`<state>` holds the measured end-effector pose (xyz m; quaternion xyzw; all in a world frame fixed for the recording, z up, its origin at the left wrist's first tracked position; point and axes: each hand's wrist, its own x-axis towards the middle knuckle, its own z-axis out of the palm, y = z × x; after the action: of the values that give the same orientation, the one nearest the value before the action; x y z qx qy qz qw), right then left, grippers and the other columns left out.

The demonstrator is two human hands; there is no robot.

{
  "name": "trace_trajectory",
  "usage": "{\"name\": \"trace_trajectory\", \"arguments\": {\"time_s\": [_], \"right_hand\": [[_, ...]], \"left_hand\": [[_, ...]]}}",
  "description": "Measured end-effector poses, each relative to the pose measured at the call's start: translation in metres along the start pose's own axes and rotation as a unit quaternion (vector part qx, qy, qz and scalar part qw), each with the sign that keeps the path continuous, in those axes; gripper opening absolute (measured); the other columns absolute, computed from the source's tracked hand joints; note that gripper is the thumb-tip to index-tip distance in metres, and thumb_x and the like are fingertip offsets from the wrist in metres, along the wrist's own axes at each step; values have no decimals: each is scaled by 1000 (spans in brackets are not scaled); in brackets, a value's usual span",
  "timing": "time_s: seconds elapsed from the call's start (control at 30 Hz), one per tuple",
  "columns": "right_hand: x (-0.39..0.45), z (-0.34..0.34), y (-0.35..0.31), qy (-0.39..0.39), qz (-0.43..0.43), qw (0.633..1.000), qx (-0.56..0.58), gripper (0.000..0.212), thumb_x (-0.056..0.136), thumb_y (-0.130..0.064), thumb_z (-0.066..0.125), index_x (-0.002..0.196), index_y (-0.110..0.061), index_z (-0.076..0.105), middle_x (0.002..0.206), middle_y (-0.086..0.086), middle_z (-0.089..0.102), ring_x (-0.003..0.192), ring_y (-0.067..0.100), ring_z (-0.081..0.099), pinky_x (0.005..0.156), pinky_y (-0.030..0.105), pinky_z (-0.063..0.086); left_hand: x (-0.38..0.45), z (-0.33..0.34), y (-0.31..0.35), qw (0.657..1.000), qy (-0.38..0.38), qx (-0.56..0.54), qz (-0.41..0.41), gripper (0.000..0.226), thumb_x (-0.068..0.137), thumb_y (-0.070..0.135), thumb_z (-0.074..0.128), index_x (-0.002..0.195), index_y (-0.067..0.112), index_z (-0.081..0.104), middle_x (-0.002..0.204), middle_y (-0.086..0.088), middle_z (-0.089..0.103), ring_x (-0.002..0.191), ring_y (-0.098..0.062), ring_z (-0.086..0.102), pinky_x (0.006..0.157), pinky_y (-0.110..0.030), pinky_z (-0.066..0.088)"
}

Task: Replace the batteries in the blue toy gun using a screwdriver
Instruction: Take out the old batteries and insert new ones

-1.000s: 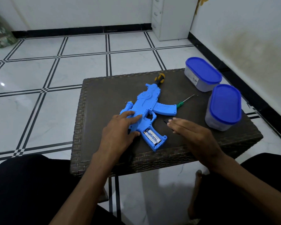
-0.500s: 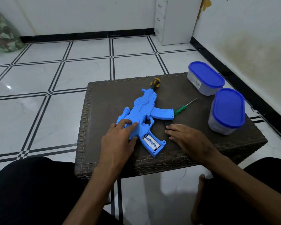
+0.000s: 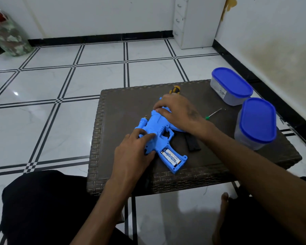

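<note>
Hidden under the right hand [image 3: 179, 114]: the middle of the blue toy gun [image 3: 155, 131]. Only the yellow-black screwdriver [image 3: 174, 89] tip of handle showing. Battery [image 3: 171, 157] writing too blurry to read. Green bag [image 3: 9, 38] cut off at left edge.

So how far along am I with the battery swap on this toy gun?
Done: the grip compartment of the blue toy gun is open, with batteries showing inside and a black cover lying beside it on the table. In hand: left hand and right hand both rest on the gun. Left: whether those batteries are new is unclear; the cover still needs refitting with the green screwdriver.
</note>
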<state>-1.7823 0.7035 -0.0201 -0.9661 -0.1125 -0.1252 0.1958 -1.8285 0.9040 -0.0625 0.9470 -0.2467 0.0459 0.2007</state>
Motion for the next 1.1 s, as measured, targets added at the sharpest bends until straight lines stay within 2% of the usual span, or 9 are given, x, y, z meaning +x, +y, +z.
{"name": "trace_trajectory", "arguments": {"time_s": [0.13, 0.27, 0.43, 0.63, 0.8, 0.9, 0.97, 1.03, 1.1], "right_hand": [[55, 15, -5, -103, 9, 994, -34, 13, 90, -19, 65, 98, -17, 76, 95, -3, 73, 89, 14, 65, 81, 33, 52], [78, 28, 3, -181, 9, 981, -72, 8, 82, -22, 74, 90, -19, 76, 85, -6, 73, 81, 12, 66, 74, 32, 53], [95, 30, 7, -240, -6, 969, -63, 8, 80, -26, 78, 84, -21, 75, 74, -11, 66, 72, 6, 61, 59, 19, 40], [110, 25, 1, -331, 3, 941, -72, 9, 77, -24, 81, 77, -21, 73, 67, -16, 64, 64, -1, 58, 57, 18, 38], [117, 34, -8, -343, -8, 930, -132, 8, 78, -13, 77, 73, -17, 72, 74, -9, 72, 75, 9, 67, 63, 26, 52], [120, 38, -9, -359, -12, 920, -157, 18, 81, -12, 74, 67, -21, 66, 77, -9, 71, 76, 11, 65, 63, 26, 50], [121, 38, -9, -382, -10, 909, -168, 15, 83, -15, 72, 71, -21, 66, 82, -6, 71, 78, 13, 64, 69, 30, 53], [121, 36, -9, -407, -5, 896, -179, 17, 86, -20, 69, 70, -19, 64, 76, -5, 66, 69, 17, 59, 66, 33, 51], [121, 34, -10, -423, -1, 887, -186, 31, 89, -20, 64, 60, -17, 53, 61, -3, 53, 57, 19, 43, 58, 33, 41]], "left_hand": [[0, -1, -5, 1000, -3, -1, 11, 52, 79, 45, 71, 129, 40, 56, 135, 12, 49, 110, -16, 54, 78, -36, 53], [3, -2, -9, 1000, -3, -22, 14, 52, 78, 47, 71, 127, 41, 57, 133, 14, 49, 109, -15, 54, 80, -36, 52], [4, -1, -11, 999, -2, -28, 18, 53, 78, 48, 70, 128, 43, 55, 133, 17, 46, 110, -13, 51, 78, -33, 51], [3, -2, -14, 999, -6, -38, 15, 53, 78, 50, 69, 129, 44, 55, 132, 19, 46, 102, -11, 56, 75, -29, 49], [3, -1, -12, 999, -3, -40, 9, 52, 79, 48, 69, 128, 40, 57, 133, 18, 49, 100, -12, 61, 75, -29, 48], [4, -2, -12, 999, -5, -41, 8, 51, 79, 48, 69, 128, 40, 58, 134, 18, 49, 98, -12, 62, 74, -28, 48], [4, -3, -12, 999, -6, -40, 9, 51, 79, 49, 69, 128, 41, 57, 134, 18, 49, 98, -12, 62, 74, -28, 48], [4, -4, -12, 999, -8, -42, 11, 51, 79, 49, 69, 128, 41, 57, 134, 17, 49, 98, -13, 62, 73, -29, 48], [4, -5, -11, 999, -6, -41, 11, 51, 78, 49, 69, 127, 41, 58, 134, 17, 49, 96, -13, 63, 73, -29, 49]]}}
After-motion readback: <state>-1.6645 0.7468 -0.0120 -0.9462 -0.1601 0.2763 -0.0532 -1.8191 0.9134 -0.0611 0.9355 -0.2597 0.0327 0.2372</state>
